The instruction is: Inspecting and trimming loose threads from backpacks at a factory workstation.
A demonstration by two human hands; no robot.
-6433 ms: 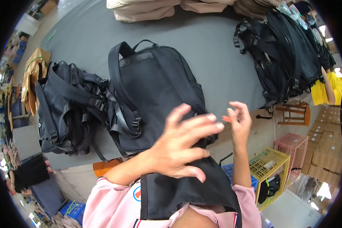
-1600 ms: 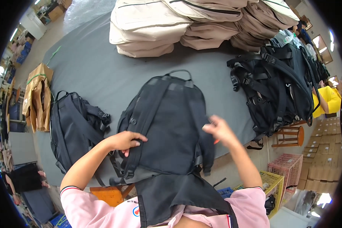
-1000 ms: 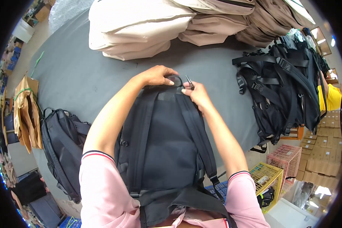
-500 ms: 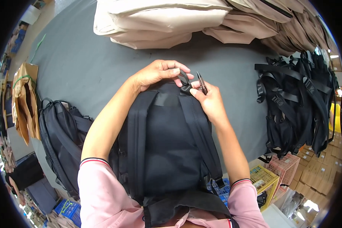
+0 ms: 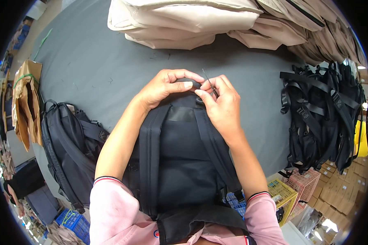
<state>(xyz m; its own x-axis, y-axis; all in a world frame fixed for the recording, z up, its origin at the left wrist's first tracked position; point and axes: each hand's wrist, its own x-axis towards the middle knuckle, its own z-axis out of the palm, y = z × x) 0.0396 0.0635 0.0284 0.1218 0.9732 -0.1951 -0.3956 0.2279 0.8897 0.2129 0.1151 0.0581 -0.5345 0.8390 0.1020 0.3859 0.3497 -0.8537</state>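
Backpack (image 5: 184, 155), black, lies at the centre of the frame on the grey table (image 5: 90, 57), straps up, its top toward the upper edge and its lower end meeting the apron (image 5: 200, 222). Left hand (image 5: 163, 89) is at the upper centre, thumb and forefinger pinching the handle (image 5: 195, 86); its other fingers are curled and partly hidden. Right hand (image 5: 225, 102) is just beside it, thumb and fingers bent together at the right end of the handle, with a thin dark tool (image 5: 209, 81) held among them, its tip angled to the upper left. Whether the tool touches the handle cannot be told. Both straps run down the pack on either side of its middle. Second pack (image 5: 71, 147), also black, lies at the lower left, near the left forearm. Paper bag (image 5: 26, 106) stands at the left edge. Beige bags (image 5: 184, 24) are piled along the top; black packs (image 5: 315, 118) are massed at the right. Small dark scraps (image 5: 153, 57) dot the table above the hands. Yellow crate (image 5: 283, 196), pink crate (image 5: 302, 181) and cartons (image 5: 339, 192) occupy the lower right.
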